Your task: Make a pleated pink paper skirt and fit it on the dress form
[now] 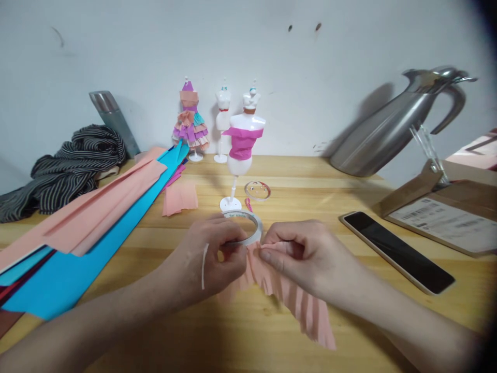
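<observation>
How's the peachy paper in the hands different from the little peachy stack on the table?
The held paper is gathered into wavy pleats; the stack looks mostly flat. The held paper is pinched in the right hand, while the stack lies on the table. Both are peach-coloured.

Pinching pleated peach paper [301,305] with left hand [213,248] and right hand [305,254] over a wooden table [186,331].
At the left fingertips, a tape roll [255,234]; on that hand's back, a thin white strip [204,267]. Farther off, a mannequin in a magenta wrap [243,144], and beyond it, to the left, a white mannequin [222,119] and a tiered dress [189,127]. At left, peach sheets [101,207] over a blue sheet [85,280]; at right, a phone [396,252], a cardboard box [466,199] and, far back, a metal jug [388,124].
</observation>
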### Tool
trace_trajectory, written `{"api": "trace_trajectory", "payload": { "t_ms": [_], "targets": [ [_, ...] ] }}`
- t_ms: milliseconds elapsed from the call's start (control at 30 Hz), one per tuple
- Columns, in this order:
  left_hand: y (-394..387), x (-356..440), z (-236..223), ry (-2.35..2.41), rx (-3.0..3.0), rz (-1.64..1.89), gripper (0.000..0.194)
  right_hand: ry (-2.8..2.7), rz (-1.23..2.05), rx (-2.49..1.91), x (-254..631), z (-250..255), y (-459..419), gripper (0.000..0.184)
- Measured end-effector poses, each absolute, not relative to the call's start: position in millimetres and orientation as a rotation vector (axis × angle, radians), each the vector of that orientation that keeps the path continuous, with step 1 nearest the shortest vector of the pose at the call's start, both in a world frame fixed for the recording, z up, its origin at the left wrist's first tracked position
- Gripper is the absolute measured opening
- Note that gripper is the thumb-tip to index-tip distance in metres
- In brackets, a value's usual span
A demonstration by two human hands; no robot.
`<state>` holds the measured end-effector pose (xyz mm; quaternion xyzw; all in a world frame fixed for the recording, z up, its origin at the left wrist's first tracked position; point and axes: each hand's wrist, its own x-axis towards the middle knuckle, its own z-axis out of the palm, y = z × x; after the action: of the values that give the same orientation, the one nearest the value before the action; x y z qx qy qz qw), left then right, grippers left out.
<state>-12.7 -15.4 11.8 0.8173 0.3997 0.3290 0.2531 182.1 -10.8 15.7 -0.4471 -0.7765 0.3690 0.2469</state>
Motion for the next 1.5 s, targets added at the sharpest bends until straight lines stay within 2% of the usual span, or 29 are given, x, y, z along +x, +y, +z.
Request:
{"api": "trace_trajectory", "payload": {
  "t_ms": [300,667,800,933,1000,1133,1333,1500],
  "targets": [
    [-11.3,-13.9,12.2,1.090,2.300,0.927,0.018,-2.269,0.822,-1.272,186.7,21.9,-12.4,0.019],
    [-11.9,-14.0,12.0,1.114,2.299,0.923,0.018,-2.443,0.777,-1.404,184.1,16.8,-6.3,0.008],
    [-11.5,-14.1,11.1,1.072,2.294,0.880,0.019,-2.473,0.733,-1.361,182.1,13.6,-5.6,0.013],
    [-10.9,-14.0,10.1,1.127,2.303,0.876,0.018,-2.457,0.764,-1.363,181.8,11.8,-5.4,0.009],
    [-10.0,-14.0,9.3,1.147,2.323,0.904,0.018,-2.424,0.842,-1.352,181.7,12.2,-3.9,0.012],
    [-5.8,-14.3,1.5,1.141,2.332,0.925,0.017,-2.372,0.895,-1.312,180.7,10.7,1.4,0.030],
    [4.2,-16.3,-21.4,1.182,2.135,0.726,0.012,-2.414,0.944,-1.349,180.9,-7.8,14.7,0.012],
    [5.8,-18.7,-13.3,1.175,1.894,0.447,0.021,-2.452,1.064,-1.293,182.9,-16.1,20.5,0.019]
  ]
}}
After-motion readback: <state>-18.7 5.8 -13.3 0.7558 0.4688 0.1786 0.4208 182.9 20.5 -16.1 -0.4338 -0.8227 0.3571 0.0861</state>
